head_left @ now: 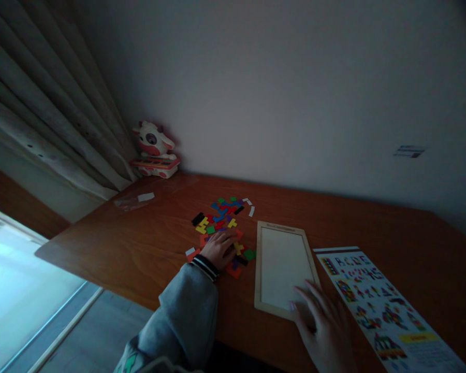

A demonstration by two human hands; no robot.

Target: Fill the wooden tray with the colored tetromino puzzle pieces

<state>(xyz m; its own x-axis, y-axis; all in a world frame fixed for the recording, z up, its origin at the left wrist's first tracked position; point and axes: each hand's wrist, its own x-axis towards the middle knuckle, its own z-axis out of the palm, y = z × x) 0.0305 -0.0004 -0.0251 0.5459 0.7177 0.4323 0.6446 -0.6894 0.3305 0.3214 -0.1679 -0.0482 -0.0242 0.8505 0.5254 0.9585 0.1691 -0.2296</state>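
Observation:
My left hand [218,249], in a grey sleeve with a striped cuff, rests palm down on a loose spread of coloured puzzle pieces [219,211]. Its fingers reach to the right over the pieces, and nothing is seen gripped in them. A shallow wooden tray [259,269] with a pale, bare inside lies to the right of the pieces. At the tray's lower right corner is my right hand [324,324], fingers spread and holding nothing. Its fingertips overlap the frame; whether they press on it I cannot tell.
A printed sheet of coloured patterns [388,311] lies on the brown table [373,223] at the right. A cow-shaped toy keyboard [155,150] stands at the back left. Near it lies a clear plastic bag [128,203]. A curtain [62,114] hangs beyond the left edge.

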